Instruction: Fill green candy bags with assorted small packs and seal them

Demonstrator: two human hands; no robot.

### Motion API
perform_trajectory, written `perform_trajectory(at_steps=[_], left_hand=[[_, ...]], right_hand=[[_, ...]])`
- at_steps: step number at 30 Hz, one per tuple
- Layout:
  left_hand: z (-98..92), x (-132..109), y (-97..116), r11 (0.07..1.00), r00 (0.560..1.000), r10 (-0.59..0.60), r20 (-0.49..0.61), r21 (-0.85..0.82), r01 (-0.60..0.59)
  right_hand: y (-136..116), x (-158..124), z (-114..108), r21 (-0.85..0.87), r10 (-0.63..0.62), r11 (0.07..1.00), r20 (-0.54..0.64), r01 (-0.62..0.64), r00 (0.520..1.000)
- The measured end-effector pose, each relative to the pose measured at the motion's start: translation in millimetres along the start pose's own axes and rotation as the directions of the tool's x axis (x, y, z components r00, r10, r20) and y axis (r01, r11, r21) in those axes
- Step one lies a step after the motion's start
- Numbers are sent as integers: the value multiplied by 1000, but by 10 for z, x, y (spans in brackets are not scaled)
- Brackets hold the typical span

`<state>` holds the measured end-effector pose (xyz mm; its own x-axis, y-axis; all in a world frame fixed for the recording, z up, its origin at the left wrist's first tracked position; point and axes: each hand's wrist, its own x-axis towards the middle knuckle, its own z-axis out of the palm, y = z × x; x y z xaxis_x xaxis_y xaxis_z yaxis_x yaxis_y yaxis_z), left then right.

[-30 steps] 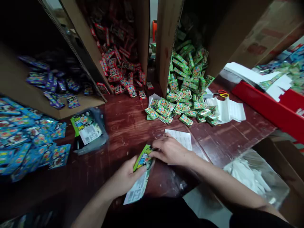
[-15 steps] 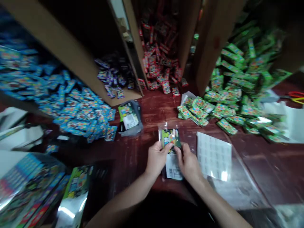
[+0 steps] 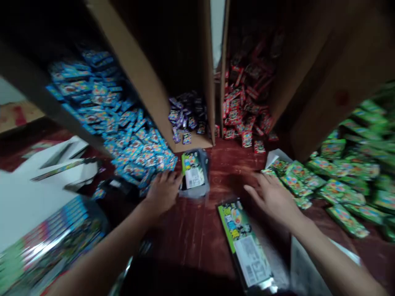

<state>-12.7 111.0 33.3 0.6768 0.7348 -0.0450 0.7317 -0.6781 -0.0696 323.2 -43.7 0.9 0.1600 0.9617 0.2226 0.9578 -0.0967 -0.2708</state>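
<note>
My left hand (image 3: pixel 163 192) is over the front edge of a heap of small blue packets (image 3: pixel 135 152), fingers stretched out and slightly blurred. Whether its fingertips touch a packet I cannot tell. My right hand (image 3: pixel 274 199) reaches to the near-left edge of the green packets (image 3: pixel 299 176), thumb held apart and nothing seen in it. Between my forearms a printed black-and-green pouch (image 3: pixel 247 246) with a white label lies flat on the table. Farther back, beside my left fingers, lies a stack of similar pouches (image 3: pixel 194 170) in clear plastic.
Cardboard boxes (image 3: pixel 148 78) stand open along the back. Purple packets (image 3: pixel 185 117) and red packets (image 3: pixel 243 107) spill from two of them. At the lower left are printed packs (image 3: pixel 61 242) and white paper (image 3: pixel 33 185). A label sheet (image 3: pixel 308 263) lies under my right forearm.
Both hands have let go of the pouch and moved apart, left toward the blue packets, right toward the green ones. The pouch now lies on the table. The view has swung left.
</note>
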Motion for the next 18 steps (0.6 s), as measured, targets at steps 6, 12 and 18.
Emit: perform_trajectory(at_steps=[6, 12, 18], left_hand=[[168, 247, -630, 979, 972, 200, 121, 6, -202], [-280, 1062, -591, 989, 988, 151, -17, 5, -150], [-371, 2161, -787, 980, 943, -101, -317, 129, 148]], right_hand=[[224, 1396, 28, -15, -155, 988, 25, 155, 988], [-752, 2178, 569, 120, -433, 898, 58, 424, 900], [-1356, 3165, 982, 38, -184, 982, -55, 186, 981]])
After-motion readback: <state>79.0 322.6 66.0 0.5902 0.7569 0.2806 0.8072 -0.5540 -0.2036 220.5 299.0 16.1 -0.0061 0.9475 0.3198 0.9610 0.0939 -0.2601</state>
